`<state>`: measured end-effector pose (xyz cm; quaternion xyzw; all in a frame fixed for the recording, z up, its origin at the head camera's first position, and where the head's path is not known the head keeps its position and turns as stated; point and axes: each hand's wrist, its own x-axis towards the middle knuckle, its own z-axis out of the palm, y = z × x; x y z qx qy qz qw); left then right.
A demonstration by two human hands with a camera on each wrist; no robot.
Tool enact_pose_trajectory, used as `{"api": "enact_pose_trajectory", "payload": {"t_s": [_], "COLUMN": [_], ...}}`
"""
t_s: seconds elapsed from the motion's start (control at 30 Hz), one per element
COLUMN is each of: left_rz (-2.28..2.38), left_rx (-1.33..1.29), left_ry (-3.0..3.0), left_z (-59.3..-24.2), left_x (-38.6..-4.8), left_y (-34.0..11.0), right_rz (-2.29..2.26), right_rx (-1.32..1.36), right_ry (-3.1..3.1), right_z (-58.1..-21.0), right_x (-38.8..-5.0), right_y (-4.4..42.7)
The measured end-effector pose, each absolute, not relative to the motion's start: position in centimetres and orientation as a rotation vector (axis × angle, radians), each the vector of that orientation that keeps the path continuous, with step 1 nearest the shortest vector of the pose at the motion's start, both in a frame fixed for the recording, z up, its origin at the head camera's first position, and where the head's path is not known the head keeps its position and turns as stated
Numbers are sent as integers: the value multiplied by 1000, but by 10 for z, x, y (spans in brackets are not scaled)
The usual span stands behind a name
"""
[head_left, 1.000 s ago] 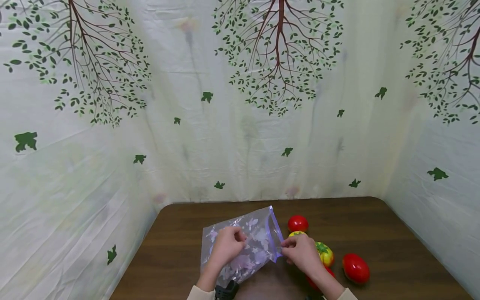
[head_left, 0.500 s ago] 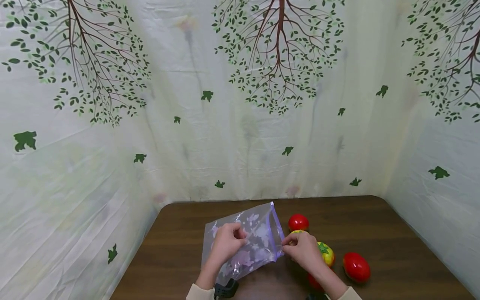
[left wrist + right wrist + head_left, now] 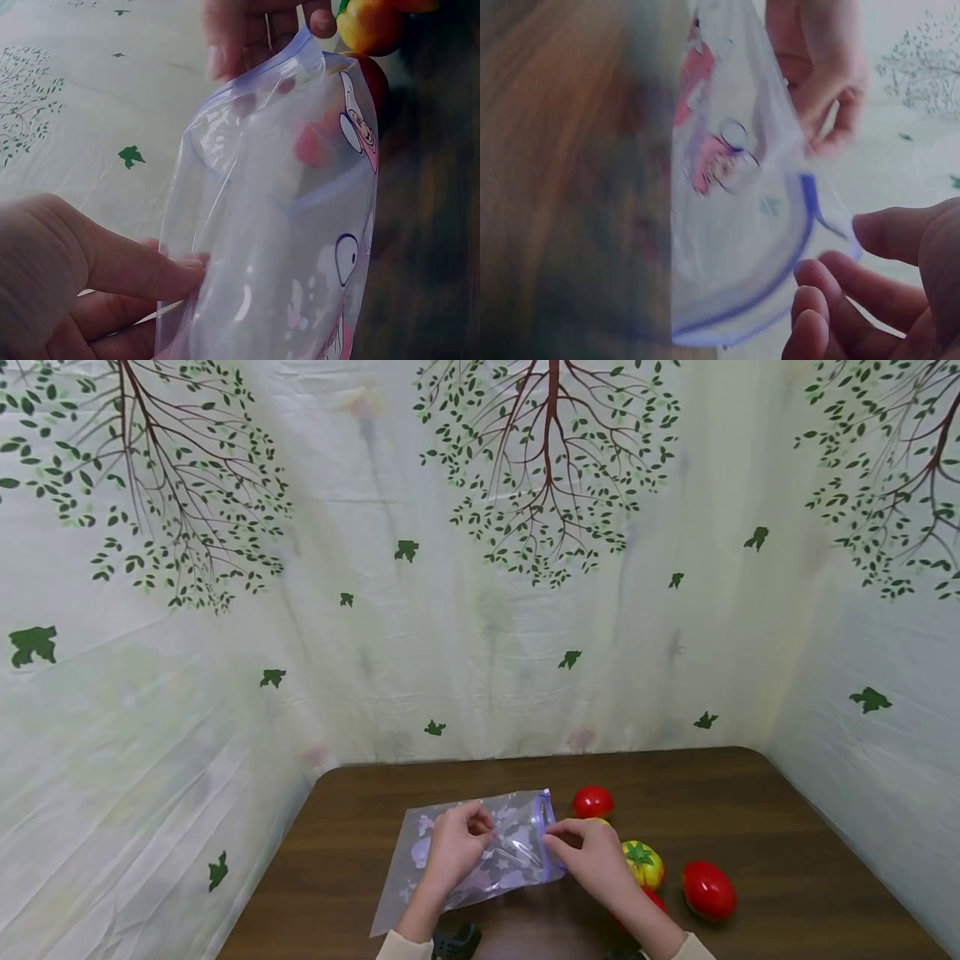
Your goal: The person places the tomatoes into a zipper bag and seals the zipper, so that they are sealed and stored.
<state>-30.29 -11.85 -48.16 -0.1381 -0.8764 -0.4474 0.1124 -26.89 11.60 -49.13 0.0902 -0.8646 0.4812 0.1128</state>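
Note:
A clear zip-lock bag (image 3: 510,860) with printed cartoon figures and a purple zip edge lies tilted over the table, its mouth toward the right. My left hand (image 3: 454,843) pinches the bag's plastic along its side; in the left wrist view the thumb lies over the film and the other fingers beneath. My right hand (image 3: 596,860) holds the rim at the mouth between thumb and fingers, beside the purple zip. In the right wrist view the right thumb and forefinger (image 3: 832,262) meet the bag's corner, a little blurred. The bag looks empty.
Right of the bag lie a red glossy fruit (image 3: 592,802), a yellow-and-red fruit with green leaf marks (image 3: 642,865) and another red one (image 3: 708,891). More fruit sits partly hidden by the right arm. A dark wooden table (image 3: 795,860) meets a leaf-printed curtain (image 3: 487,693) behind.
The bag's mouth has come down and slightly left, and its opening looks narrower. My right hand has shifted left with the rim; the left hand has barely moved.

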Motion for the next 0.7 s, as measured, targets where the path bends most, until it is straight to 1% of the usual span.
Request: {"api": "enact_pose_trajectory", "payload": {"t_s": [0.1,0.23,0.37,0.53,0.7], "left_rz": [-1347,-1293,-1241,-1246,-1233], "left_rx": [-418,-513,-676,-892,-994], "left_ry": [-2594,-2593,-2529,-2494,-2506], "left_z": [-482,-484,-486,-488,-487], "left_x": [-302,-299,-297,-296,-297], "left_y": [-116,-111,-105,-100,-98], "right_rz": [1443,1370,1224,1087,964], "right_rx": [299,368,471,533,581], "right_ry": [-2524,-2488,-2436,-2417,-2416], "right_z": [-496,-499,-499,-498,-494], "right_x": [-269,-265,-261,-260,-258], "right_y": [111,107,104,103,105]}}
